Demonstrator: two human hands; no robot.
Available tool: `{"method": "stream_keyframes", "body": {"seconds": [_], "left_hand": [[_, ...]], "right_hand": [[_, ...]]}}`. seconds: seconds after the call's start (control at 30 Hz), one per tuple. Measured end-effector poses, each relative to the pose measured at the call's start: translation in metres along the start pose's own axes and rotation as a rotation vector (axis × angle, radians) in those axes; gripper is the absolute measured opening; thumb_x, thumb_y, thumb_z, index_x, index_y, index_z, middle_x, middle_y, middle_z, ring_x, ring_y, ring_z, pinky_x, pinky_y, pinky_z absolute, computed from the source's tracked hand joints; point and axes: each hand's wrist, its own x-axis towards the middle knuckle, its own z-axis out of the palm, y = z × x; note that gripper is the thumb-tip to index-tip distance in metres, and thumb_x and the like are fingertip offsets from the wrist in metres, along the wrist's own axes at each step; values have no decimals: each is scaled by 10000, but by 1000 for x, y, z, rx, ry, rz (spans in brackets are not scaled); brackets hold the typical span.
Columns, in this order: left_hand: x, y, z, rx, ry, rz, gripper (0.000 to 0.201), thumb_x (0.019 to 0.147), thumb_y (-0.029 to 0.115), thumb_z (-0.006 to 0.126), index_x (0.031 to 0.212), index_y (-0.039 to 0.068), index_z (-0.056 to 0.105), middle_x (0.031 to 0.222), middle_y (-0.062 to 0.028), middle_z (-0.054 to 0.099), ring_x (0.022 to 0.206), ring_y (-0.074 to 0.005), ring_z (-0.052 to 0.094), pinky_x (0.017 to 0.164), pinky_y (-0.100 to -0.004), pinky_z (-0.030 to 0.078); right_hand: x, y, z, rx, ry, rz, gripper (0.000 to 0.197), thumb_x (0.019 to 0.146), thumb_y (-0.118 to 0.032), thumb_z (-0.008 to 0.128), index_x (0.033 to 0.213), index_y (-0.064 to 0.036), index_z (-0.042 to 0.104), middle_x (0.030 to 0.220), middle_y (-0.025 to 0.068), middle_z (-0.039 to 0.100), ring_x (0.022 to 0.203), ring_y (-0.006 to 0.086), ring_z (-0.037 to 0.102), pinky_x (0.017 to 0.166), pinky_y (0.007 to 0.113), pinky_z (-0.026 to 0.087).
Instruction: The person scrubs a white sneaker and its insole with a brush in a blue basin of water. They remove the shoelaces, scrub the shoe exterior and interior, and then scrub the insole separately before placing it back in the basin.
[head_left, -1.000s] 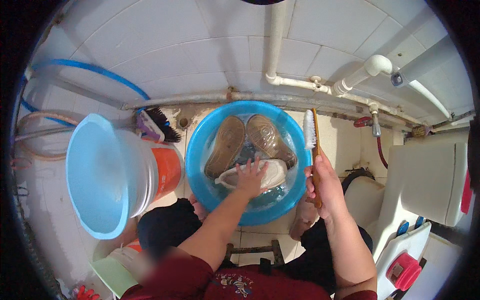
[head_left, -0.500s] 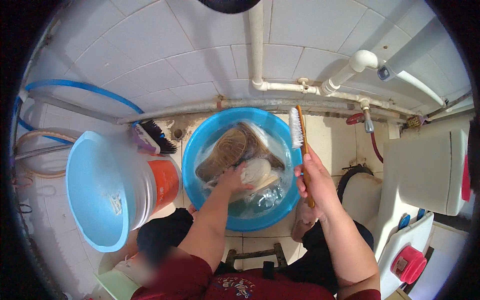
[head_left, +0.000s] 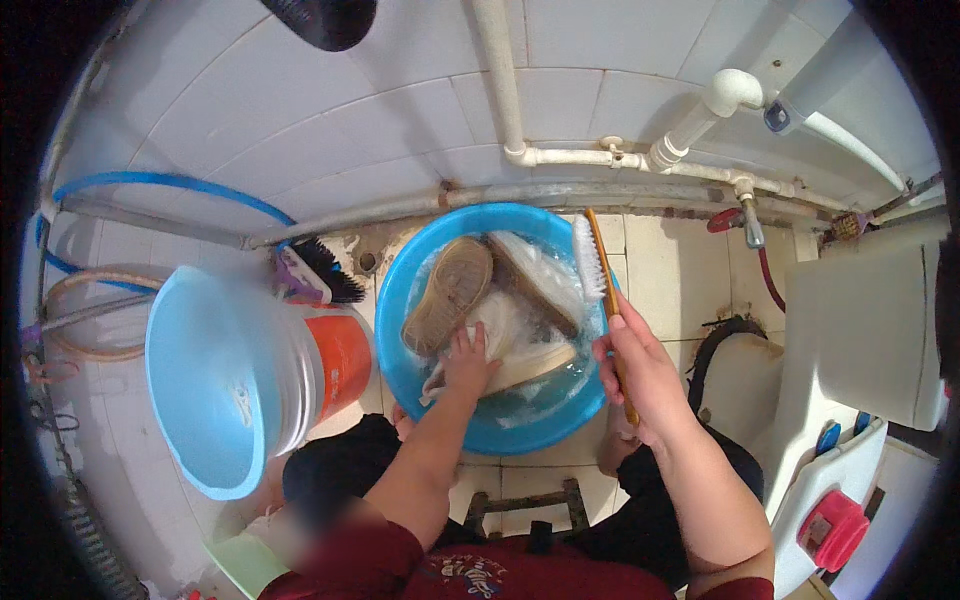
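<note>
From the head view, a blue tub (head_left: 510,441) of cloudy water sits on the floor right in front of the person, three shoes in it. One brown-soled shoe (head_left: 447,296) lies sole up at the left, another (head_left: 535,277) is tipped onto its side at the upper right, and a white shoe (head_left: 530,368) is closest to the person. The left hand (head_left: 469,363) is down in the tub on the white shoe, fingers a bit apart; can't tell whether it's actually gripping or just resting there. The right hand (head_left: 640,368) is closed round the wooden handle of a brush (head_left: 598,262), held upright over the tub's right edge, white bristles facing left. Left of the tub there's a pale blue basin (head_left: 200,380) at the top of an orange-and-white bucket (head_left: 342,358), with a black-bristled broom (head_left: 335,272) behind. Over on the right is a toilet (head_left: 745,385), plus a pink jar (head_left: 836,530) lower down.
</note>
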Motion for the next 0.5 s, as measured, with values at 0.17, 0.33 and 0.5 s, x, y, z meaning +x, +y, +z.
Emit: {"method": "stream_keyframes", "body": {"seconds": [0.17, 0.33, 0.5], "left_hand": [[24, 4, -9, -13, -147, 48, 720, 799, 473, 619, 1386, 138, 374, 1414, -167, 325, 1293, -345, 334, 961, -495, 420], [51, -3, -10, 0, -194, 133, 552, 832, 338, 583, 1319, 110, 458, 1390, -190, 355, 1222, -364, 435, 966, -432, 435], [48, -27, -5, -53, -133, 174, 649, 797, 304, 609, 1366, 87, 386, 1401, -246, 350, 1280, -389, 375, 1032, -447, 365]], "right_hand": [[4, -3, -1, 16, -15, 49, 501, 994, -300, 412, 1455, -158, 279, 808, -2, 525, 503, 63, 413, 420, 191, 313], [6, -9, 2, 5, 7, 88, 497, 992, -290, 423, 1458, -196, 281, 801, -16, 500, 518, 56, 400, 449, 189, 317], [0, -12, 5, -4, -4, 84, 503, 990, -283, 428, 1462, -204, 275, 785, -27, 483, 516, 51, 391, 456, 188, 318]]}}
